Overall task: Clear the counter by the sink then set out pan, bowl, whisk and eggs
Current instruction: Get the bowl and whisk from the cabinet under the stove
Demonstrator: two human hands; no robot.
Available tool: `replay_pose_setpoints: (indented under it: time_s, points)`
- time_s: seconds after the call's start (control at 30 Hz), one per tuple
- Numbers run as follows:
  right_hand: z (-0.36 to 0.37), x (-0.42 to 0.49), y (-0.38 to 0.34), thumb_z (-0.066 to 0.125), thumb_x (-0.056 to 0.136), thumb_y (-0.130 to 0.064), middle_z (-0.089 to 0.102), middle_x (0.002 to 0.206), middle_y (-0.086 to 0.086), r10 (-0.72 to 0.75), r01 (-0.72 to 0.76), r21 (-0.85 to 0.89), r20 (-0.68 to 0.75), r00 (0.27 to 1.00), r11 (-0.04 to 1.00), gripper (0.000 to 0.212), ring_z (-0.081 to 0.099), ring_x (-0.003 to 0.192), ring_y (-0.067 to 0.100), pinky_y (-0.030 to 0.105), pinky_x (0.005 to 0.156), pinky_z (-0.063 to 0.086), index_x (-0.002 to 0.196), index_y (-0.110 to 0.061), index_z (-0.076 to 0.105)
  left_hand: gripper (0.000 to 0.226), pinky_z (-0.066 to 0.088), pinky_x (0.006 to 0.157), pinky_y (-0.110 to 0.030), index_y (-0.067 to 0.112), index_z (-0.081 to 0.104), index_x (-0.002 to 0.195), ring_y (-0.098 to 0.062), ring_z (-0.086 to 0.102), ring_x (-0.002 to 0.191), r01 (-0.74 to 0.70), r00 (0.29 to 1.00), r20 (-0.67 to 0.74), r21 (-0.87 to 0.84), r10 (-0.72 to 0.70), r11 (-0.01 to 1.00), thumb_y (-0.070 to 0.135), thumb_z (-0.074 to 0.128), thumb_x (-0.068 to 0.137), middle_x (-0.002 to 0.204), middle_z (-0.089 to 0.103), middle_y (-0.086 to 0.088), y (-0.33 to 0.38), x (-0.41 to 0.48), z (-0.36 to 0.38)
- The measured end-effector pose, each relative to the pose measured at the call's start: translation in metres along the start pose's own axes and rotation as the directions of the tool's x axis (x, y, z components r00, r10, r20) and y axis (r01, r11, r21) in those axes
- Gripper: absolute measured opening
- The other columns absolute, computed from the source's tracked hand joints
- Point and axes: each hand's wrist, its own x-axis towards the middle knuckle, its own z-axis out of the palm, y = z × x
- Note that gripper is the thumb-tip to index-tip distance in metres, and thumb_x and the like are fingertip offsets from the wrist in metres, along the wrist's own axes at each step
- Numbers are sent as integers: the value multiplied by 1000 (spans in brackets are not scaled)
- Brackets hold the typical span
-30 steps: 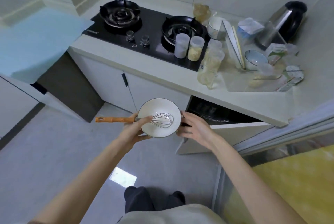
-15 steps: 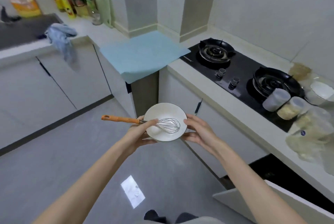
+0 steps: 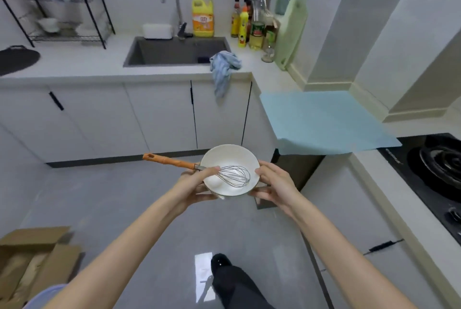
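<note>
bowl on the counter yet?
No, the bowl is held over the floor by the left hand and right hand, with the whisk resting in it.

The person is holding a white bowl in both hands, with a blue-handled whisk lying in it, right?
Nearly. In the head view the handle of the whisk is orange, not blue. Otherwise yes: the left hand and right hand hold the white bowl with the whisk lying in it.

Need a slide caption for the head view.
Left hand and right hand hold a white bowl with a whisk in it, facing the sink.
</note>
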Motion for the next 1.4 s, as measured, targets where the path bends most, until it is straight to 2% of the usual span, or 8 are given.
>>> replay_pose_setpoints:
  time_s: [0.1, 0.23, 0.5, 0.7, 0.87, 1.0, 1.17, 1.4]
  points:
    - [28, 50, -15, 56, 88, -9, 72, 102, 11, -14, 17, -41, 85, 996, 999, 30, 70, 82, 25, 42, 75, 59, 117, -11, 64, 42, 58, 64, -34, 11, 61, 115, -25, 71, 84, -48, 995, -88, -26, 46, 998, 23, 75, 78, 103, 72, -6, 21, 23, -28]
    - [68, 111, -41, 57, 87, -9, 72, 104, 13, 1, 11, -81, 157, 988, 997, 27, 70, 72, 27, 39, 72, 59, 113, -13, 66, 36, 58, 62, -34, 10, 60, 117, -18, 71, 77, -97, 978, -191, -71, 82, 993, 21, 69, 84, 100, 72, -3, 52, 55, -61]
    - [159, 224, -99, 55, 87, -7, 72, 91, 11, 56, -4, -151, 343, 938, 989, 27, 70, 75, 24, 42, 73, 60, 111, -12, 67, 41, 58, 66, -35, 7, 58, 121, -17, 68, 92, -217, 907, -402, -197, 123, 956, 23, 69, 85, 109, 70, -3, 119, 106, -131]
    - [242, 287, -118, 58, 85, -9, 73, 98, 13, 95, 2, -219, 432, 897, 976, 29, 71, 73, 32, 45, 79, 58, 111, -15, 67, 40, 58, 63, -34, 8, 57, 122, -23, 60, 114, -307, 822, -554, -239, 130, 921, 23, 68, 86, 121, 66, -8, 150, 135, -200]
    - [325, 337, -121, 58, 85, -12, 73, 102, 12, 135, 15, -288, 493, 860, 957, 31, 70, 73, 34, 44, 83, 58, 113, -18, 67, 37, 58, 61, -37, 7, 60, 118, -20, 61, 112, -356, 745, -659, -255, 108, 899, 21, 69, 85, 120, 65, -7, 173, 161, -276]
    - [398, 379, -122, 58, 86, -10, 74, 94, 12, 151, 7, -300, 501, 852, 954, 25, 70, 66, 32, 39, 73, 61, 107, -16, 69, 39, 58, 60, -38, 5, 60, 117, -23, 61, 111, -348, 734, -675, -276, 77, 896, 21, 71, 83, 119, 65, -11, 197, 187, -349]
    - [486, 425, -134, 56, 86, -9, 75, 87, 7, 142, 14, -298, 494, 858, 955, 22, 70, 67, 31, 40, 76, 60, 101, -16, 71, 36, 59, 69, -45, 7, 61, 115, -20, 61, 111, -338, 752, -654, -273, 84, 901, 22, 70, 84, 117, 67, -9, 241, 214, -441]
    - [597, 485, -155, 56, 86, -7, 74, 83, 7, 101, 28, -258, 471, 876, 966, 15, 70, 65, 27, 42, 76, 60, 80, -14, 68, 36, 59, 65, -39, 9, 59, 119, -20, 60, 112, -328, 788, -604, -242, 123, 913, 24, 66, 88, 118, 66, -8, 308, 254, -551]
